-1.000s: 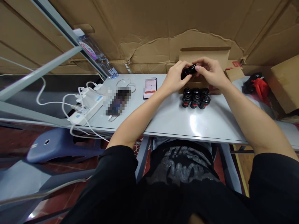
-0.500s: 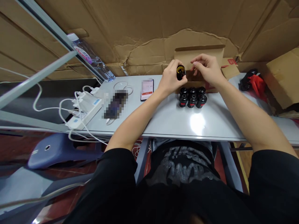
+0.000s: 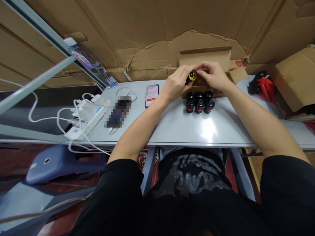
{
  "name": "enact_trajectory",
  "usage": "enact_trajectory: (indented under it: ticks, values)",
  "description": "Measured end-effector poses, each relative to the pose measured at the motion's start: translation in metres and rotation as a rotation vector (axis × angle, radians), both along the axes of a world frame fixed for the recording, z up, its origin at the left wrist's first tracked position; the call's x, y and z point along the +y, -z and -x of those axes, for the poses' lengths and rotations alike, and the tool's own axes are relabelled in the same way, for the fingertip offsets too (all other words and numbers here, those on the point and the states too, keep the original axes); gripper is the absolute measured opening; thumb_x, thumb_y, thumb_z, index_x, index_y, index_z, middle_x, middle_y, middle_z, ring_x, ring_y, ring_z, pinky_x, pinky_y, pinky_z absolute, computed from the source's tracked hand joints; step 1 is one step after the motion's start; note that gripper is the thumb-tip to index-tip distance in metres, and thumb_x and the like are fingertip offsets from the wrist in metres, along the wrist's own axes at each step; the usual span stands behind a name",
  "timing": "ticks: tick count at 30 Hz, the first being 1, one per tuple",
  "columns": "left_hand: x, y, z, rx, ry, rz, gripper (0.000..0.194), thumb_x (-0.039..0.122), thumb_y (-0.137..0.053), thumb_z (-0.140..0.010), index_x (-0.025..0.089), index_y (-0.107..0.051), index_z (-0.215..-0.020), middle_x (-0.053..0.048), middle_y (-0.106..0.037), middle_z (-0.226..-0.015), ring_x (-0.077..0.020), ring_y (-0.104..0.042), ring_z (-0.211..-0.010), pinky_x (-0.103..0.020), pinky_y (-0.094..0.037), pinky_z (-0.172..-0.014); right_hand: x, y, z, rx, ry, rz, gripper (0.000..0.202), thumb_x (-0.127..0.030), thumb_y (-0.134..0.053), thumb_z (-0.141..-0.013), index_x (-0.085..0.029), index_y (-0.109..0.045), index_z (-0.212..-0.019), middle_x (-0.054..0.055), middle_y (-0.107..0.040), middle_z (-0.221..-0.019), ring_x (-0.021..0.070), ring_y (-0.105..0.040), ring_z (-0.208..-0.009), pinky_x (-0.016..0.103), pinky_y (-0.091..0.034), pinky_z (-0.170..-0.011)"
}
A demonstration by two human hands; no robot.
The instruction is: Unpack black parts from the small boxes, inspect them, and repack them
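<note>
On the desk (image 3: 177,131), six black canisters (image 3: 199,105) stand in two rows of three, the nearer three showing red marks. Just beyond and above them, the left hand (image 3: 177,82) grips a yellow-lined black cylinder (image 3: 193,75), its open end facing the viewer. The right hand (image 3: 213,75) has its fingertips bunched at the rim; whether they pinch anything, I cannot tell. Behind is an open cardboard box (image 3: 205,59).
</note>
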State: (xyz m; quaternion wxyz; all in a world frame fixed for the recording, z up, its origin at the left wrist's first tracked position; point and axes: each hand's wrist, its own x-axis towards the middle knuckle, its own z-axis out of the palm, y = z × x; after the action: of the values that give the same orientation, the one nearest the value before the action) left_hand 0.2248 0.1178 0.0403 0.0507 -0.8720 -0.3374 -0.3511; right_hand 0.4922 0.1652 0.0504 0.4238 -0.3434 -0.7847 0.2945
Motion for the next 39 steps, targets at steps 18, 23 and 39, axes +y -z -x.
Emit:
enact_trajectory:
  ticks: [18, 23, 39]
  values:
    - [0.007, -0.013, 0.016, -0.126, -0.047, 0.114, 0.067, 0.058, -0.073, -0.123, 0.032, -0.056, -0.182, -0.021, -0.074, -0.175, -0.0391, -0.08, -0.158, -0.053, -0.069, -0.134, -0.016, -0.011, 0.005, -0.118, 0.023, 0.002, 0.035, -0.068, -0.081, -0.108, -0.034, -0.081, -0.114, 0.009, -0.096, -0.11, 0.0358, -0.085, -0.094, 0.057, -0.074, -0.099]
    - [0.02, -0.002, 0.021, -0.109, -0.002, 0.137, 0.068, 0.058, -0.082, -0.116, 0.031, -0.063, -0.176, -0.017, -0.082, -0.157, -0.0361, -0.085, -0.142, -0.053, -0.071, -0.129, -0.011, -0.007, 0.007, -0.059, 0.032, 0.02, 0.051, -0.083, -0.083, -0.1, -0.037, -0.079, -0.122, 0.008, -0.095, -0.106, 0.0364, -0.084, -0.088, 0.059, -0.071, -0.092]
    - [-0.009, -0.027, 0.014, 0.023, -0.04, 0.289, 0.061, 0.041, -0.082, -0.111, 0.031, -0.071, -0.17, -0.017, -0.09, -0.148, -0.0348, -0.087, -0.135, -0.053, -0.072, -0.124, -0.024, -0.015, 0.009, -0.082, -0.005, 0.068, 0.072, -0.098, -0.082, -0.093, -0.035, -0.082, -0.13, 0.01, -0.097, -0.112, 0.0363, -0.086, -0.103, 0.06, -0.067, -0.105]
